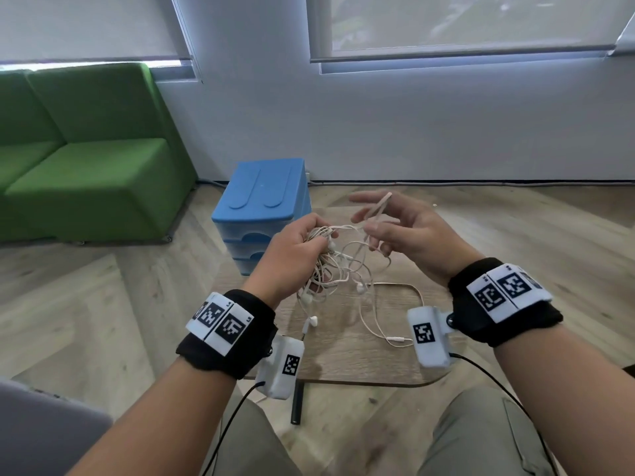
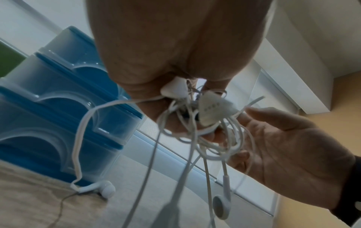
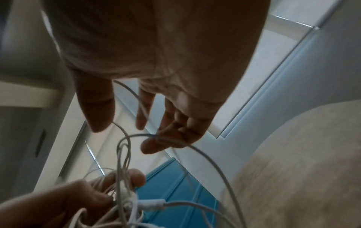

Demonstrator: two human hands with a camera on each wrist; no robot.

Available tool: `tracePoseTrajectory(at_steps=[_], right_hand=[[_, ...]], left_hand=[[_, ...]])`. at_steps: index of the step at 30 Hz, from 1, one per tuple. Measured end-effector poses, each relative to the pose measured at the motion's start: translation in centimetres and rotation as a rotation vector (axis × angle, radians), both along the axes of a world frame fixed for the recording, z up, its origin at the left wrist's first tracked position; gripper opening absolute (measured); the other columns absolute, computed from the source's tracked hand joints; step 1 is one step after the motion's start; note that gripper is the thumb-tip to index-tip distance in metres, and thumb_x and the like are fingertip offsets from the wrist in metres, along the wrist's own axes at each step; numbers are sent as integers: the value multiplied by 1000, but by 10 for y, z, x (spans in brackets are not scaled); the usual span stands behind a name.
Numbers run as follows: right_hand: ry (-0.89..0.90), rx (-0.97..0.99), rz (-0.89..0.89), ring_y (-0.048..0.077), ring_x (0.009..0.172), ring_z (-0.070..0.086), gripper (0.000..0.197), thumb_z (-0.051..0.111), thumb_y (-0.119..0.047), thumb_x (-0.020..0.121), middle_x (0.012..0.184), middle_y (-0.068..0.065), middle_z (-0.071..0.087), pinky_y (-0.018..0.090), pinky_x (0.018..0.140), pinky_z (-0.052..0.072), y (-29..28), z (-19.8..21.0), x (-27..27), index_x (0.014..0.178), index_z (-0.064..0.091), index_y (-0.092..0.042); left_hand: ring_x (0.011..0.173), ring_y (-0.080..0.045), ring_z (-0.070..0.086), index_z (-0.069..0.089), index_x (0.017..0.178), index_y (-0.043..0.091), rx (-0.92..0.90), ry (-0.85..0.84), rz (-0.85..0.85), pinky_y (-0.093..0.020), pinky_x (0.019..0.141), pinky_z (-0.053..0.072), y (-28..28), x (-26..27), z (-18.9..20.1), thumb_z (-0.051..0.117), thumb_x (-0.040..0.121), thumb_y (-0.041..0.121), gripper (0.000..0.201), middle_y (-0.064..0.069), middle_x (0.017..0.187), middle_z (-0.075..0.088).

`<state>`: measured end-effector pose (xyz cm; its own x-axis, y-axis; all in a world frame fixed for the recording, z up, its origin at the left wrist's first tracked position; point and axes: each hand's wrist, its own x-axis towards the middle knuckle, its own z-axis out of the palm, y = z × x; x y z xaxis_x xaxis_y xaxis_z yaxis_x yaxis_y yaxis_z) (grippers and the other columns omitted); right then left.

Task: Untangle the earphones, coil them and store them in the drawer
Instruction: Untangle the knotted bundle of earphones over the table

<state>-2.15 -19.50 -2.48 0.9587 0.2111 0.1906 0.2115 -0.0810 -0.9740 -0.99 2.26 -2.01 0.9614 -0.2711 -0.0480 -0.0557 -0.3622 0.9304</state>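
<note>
A tangle of white earphones [image 1: 330,266] hangs from my left hand [image 1: 299,242], whose curled fingers grip the knot above the small wooden table [image 1: 360,369]. My right hand [image 1: 402,228] is just to the right with spread fingers, and one cable loop is draped over them. In the left wrist view the bundle [image 2: 205,123] dangles from the left hand's fingers [image 2: 166,100]; one earbud [image 2: 107,189] touches the table. In the right wrist view a strand [image 3: 136,135] crosses the right hand's straight fingers [image 3: 175,134]. The blue drawer unit [image 1: 264,197] stands behind the left hand, its drawers shut.
Loose cable and a jack plug [image 1: 398,338] trail over the table on the right. A green sofa [image 1: 86,159] stands at the far left. White wall and blinds are behind. My knees are under the table's near edge.
</note>
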Motion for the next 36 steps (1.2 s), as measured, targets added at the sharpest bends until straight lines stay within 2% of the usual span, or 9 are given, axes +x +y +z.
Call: tracePoseTrajectory(at_steps=[3,7,14,18,24,28,31,33,36], right_hand=[[-15,12,-7,22,79,58,16,61,-17,101,110,21,70,27,65,45,2,3,-3,105,76,-12],[38,121,-23,19,71,59,31,50,-13,106,92,11,67,25,61,44,1,3,0,78,61,-5],[113,506,-344,11,52,45,37,39,-14,109,72,1,55,23,53,34,-12,5,13,73,46,-18],[116,344,-426,12,50,45,33,38,-20,111,73,6,59,26,49,30,-23,1,16,78,46,-19],[151,-154,-394,15,60,55,33,46,-16,107,78,9,65,25,53,39,-27,-28,15,76,58,-16],[156,-533,-285,9,72,58,25,56,-2,95,88,0,71,23,70,44,-33,-41,11,82,71,-18],[176,-746,-139,-2,87,51,57,46,14,80,104,-11,62,21,87,39,-31,-34,5,106,74,-28],[141,-760,-86,7,95,51,67,44,13,76,116,-9,59,27,93,40,-26,-23,2,113,73,-35],[88,-474,-105,7,103,61,37,60,-17,83,121,-12,68,30,96,45,-16,-5,2,112,76,-35]], left_hand=[[69,-22,68,72,95,23,5,-26,7,-53,70,62,-1,1,0,54,88,18,20,-14,92,74],[67,-22,67,71,102,20,-16,-9,-5,-47,67,60,-2,2,-2,55,93,11,20,-18,92,74],[58,-15,55,74,109,22,-56,11,-10,-25,49,49,3,0,-5,46,101,4,34,-6,78,62],[71,-19,57,75,104,14,-92,-15,-23,-26,58,51,7,1,-4,47,100,3,30,-10,85,65],[65,-15,56,72,101,6,-320,5,-39,-33,61,48,9,-2,7,47,94,4,26,-7,81,65],[64,-19,54,70,102,5,-445,49,-48,-29,53,48,15,-1,13,39,97,-5,33,-11,79,62],[66,-18,54,67,105,0,-500,57,-71,-28,53,46,18,-2,17,34,94,-9,36,-15,80,60],[67,-16,56,66,103,-1,-543,62,-83,-27,52,46,19,-2,20,32,92,-11,37,-13,80,61],[68,-15,57,64,102,0,-558,48,-116,-25,51,46,19,-3,22,31,90,-12,37,-12,81,62]])
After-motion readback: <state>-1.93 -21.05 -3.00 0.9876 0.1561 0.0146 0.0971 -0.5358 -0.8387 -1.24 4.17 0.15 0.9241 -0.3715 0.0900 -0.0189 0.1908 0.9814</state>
